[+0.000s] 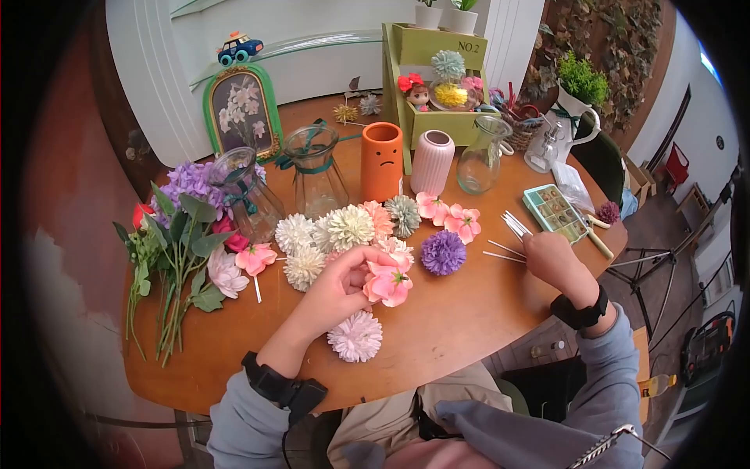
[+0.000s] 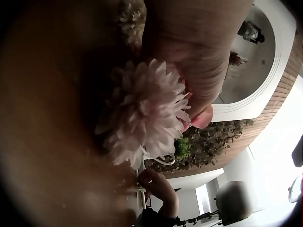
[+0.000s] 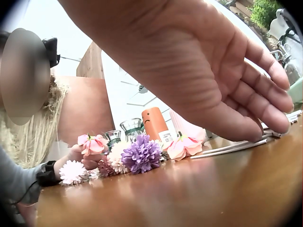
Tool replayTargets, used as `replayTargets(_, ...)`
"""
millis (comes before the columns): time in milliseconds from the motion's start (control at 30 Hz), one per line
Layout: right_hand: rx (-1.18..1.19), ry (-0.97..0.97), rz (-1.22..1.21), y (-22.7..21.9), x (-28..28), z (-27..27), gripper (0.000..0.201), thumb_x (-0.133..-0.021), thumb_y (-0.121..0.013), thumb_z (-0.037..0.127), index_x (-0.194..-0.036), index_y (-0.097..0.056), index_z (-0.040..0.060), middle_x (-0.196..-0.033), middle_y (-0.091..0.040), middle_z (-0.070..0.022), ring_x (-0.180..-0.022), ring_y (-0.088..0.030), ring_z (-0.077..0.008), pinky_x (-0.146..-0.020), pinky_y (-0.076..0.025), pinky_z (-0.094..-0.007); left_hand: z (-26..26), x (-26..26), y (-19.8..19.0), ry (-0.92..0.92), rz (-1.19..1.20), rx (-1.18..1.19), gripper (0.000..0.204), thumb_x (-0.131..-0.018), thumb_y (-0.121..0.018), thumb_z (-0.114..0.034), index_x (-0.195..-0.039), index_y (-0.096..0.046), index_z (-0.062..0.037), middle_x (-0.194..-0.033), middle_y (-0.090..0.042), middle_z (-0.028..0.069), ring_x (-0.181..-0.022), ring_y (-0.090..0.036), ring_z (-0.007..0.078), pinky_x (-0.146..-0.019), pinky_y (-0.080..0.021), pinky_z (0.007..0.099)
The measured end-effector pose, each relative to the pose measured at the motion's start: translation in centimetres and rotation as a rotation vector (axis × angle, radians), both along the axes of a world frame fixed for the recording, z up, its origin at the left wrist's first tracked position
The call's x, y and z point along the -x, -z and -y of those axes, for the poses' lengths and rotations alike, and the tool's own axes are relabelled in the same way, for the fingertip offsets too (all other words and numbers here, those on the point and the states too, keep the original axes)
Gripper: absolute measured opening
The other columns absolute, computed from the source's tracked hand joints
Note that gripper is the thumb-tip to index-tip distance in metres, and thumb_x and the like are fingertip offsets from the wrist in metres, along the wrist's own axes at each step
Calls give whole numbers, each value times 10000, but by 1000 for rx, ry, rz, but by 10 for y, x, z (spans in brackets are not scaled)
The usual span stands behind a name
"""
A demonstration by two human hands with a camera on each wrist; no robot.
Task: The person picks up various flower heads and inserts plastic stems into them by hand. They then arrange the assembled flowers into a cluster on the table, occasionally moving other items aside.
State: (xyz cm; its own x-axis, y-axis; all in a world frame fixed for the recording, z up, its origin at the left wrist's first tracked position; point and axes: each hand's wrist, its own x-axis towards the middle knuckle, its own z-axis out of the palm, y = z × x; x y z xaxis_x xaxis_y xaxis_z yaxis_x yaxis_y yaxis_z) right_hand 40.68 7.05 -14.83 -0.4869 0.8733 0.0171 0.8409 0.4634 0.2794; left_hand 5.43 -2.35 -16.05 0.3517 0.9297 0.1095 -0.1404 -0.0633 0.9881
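My left hand pinches a pink flower head with a green centre, held over the table. Below that hand lies a pale pink pompom flower, which looms large in the left wrist view. At the right, my right hand reaches down to a bundle of thin white sticks. In the right wrist view its fingers are gently bent and loose, with thumb and fingertips right at the sticks. Between the hands sits a purple pompom flower.
White, cream and peach flower heads cluster mid-table, before glass vases, an orange vase and a pink ribbed vase. Stemmed flowers lie left. A compartment box stands right, beyond the right hand.
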Motion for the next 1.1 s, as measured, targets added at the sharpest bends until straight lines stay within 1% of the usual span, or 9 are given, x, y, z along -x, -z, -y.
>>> replayTargets(100,19,-20,-9,-6,6,3,68,-705,-539,18,-768,-564,18,-619,-593,-157,-595,-607,-324,-532,-475,-410,-1,2,1,37,-20,-44,322,-817,-601,15,-1115,-494,-42,-1086,-564,22,-953,-574,87,-719,-479,209)
replayTargets(167,11,-5,-26,-12,17,9,75,-701,-545,20,-777,-541,21,-611,-584,-148,-595,-604,-314,-514,-466,-400,0,1,0,47,-7,-50,313,-820,-604,8,-1111,-498,-40,-1097,-565,29,-963,-574,95,-753,-483,223)
replayTargets(300,-119,-198,-167,-18,35,26,116,-719,-541,22,-803,-462,31,-569,-541,-122,-554,-572,-300,-474,-434,-387,1,1,-2,41,-10,-23,302,-823,-611,-4,-1103,-504,-38,-1118,-566,40,-976,-573,105,-795,-484,238)
replayTargets(367,-133,-287,-239,-27,47,39,137,-728,-532,16,-812,-426,38,-557,-521,-111,-532,-554,-298,-460,-418,-386,1,1,-2,45,-11,-6,301,-824,-612,-10,-1104,-504,-37,-1121,-564,42,-978,-572,107,-797,-484,242)
replayTargets(467,-99,-330,-343,-45,63,57,131,-734,-514,-1,-827,-429,34,-575,-526,-112,-536,-546,-306,-457,-409,-395,2,1,-3,45,-12,-6,298,-829,-611,-16,-1107,-504,-34,-1126,-562,44,-977,-571,109,-801,-483,246)
replayTargets(600,-75,-379,-463,-57,70,72,156,-735,-495,-22,-861,-426,38,-609,-525,-119,-542,-533,-317,-450,-394,-397,1,0,-1,44,-7,-48,290,-838,-602,-16,-1111,-502,-28,-1127,-560,48,-973,-570,109,-810,-477,248)
replayTargets(800,0,-421,-487,-58,70,74,169,-736,-494,-28,-877,-426,36,-619,-527,-122,-548,-537,-320,-451,-393,-397,2,0,-4,60,3,-49,284,-847,-604,-26,-1112,-501,-23,-1132,-567,56,-979,-570,110,-826,-470,249)
replayTargets(1000,2,-458,-520,-58,72,73,166,-741,-497,-18,-886,-437,36,-625,-538,-123,-558,-547,-321,-462,-407,-393,3,-1,-7,78,12,-65,287,-850,-617,-38,-1112,-502,-28,-1138,-580,62,-989,-571,109,-830,-472,253)
replayTargets(1100,17,-449,-493,-57,73,73,162,-741,-500,-12,-885,-441,36,-628,-542,-119,-558,-548,-317,-464,-411,-389,3,-1,-5,86,23,-58,283,-852,-613,-36,-1113,-502,-31,-1132,-579,58,-990,-570,109,-835,-472,253)
